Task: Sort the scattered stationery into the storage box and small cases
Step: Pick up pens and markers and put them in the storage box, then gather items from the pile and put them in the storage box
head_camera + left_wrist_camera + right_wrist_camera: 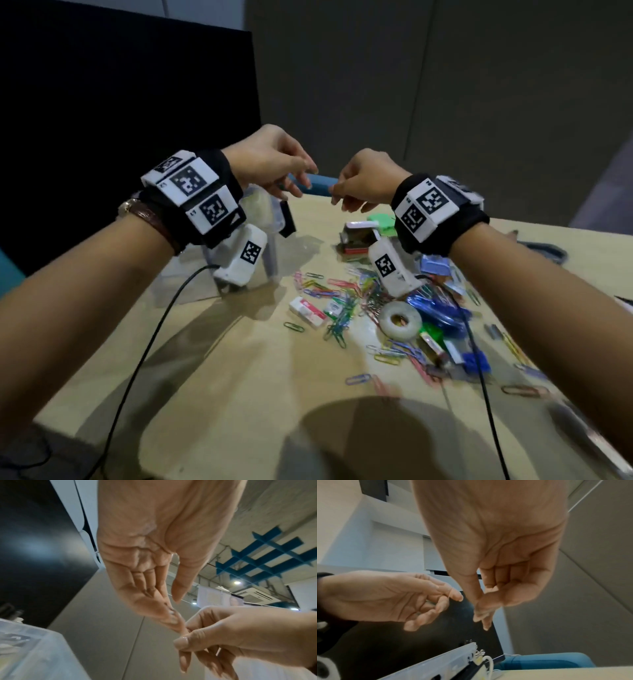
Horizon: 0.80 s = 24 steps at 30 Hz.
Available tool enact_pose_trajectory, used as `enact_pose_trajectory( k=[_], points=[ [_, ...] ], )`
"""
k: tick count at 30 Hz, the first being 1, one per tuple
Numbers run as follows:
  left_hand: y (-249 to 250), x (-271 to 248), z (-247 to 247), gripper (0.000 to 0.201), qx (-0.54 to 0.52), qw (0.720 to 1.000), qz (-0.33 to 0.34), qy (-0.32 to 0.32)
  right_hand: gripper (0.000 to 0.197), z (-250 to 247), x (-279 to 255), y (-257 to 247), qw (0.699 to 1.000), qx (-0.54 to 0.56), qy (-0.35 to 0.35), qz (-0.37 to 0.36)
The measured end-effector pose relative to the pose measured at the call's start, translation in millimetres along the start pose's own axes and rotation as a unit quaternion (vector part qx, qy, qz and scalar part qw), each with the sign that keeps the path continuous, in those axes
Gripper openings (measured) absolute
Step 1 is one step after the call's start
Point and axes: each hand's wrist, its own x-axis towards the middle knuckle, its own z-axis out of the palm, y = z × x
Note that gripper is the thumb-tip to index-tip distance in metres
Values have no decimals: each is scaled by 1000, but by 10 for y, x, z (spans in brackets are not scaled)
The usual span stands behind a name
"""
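Both hands hover above the far edge of the table (257,377), fingertips almost touching. My left hand (301,181) (175,609) (447,601) has its fingers loosely extended, thumb apart, holding nothing that I can see. My right hand (339,195) (181,643) (481,619) presses thumb against forefinger with the other fingers curled; nothing shows between them. The clear plastic storage box (263,209) (34,649) (440,662) stands under the left wrist. Coloured paper clips (339,298) lie scattered below the right wrist.
Among the clips lie a tape roll (401,320), a white eraser (307,310), a blue plastic item (442,308), a small red-and-white case (358,236) and a green case (383,221). A black panel (120,85) stands behind left. Cables (154,342) hang from the wrists.
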Motion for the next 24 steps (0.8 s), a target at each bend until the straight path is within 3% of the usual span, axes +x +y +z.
enact_pose_trajectory(
  k=[7, 16, 24],
  points=[
    [251, 35, 596, 24, 96, 980, 36, -170, 25, -442, -342, 519, 997, -62, -3, 45],
    [490, 321, 992, 26, 66, 979, 32, -190, 23, -938, -660, 1059, 987, -100, 35, 124],
    [567, 582, 1621, 26, 82, 965, 44, -243, 22, -1086, -908, 1359, 976, -87, 30, 197]
  ],
)
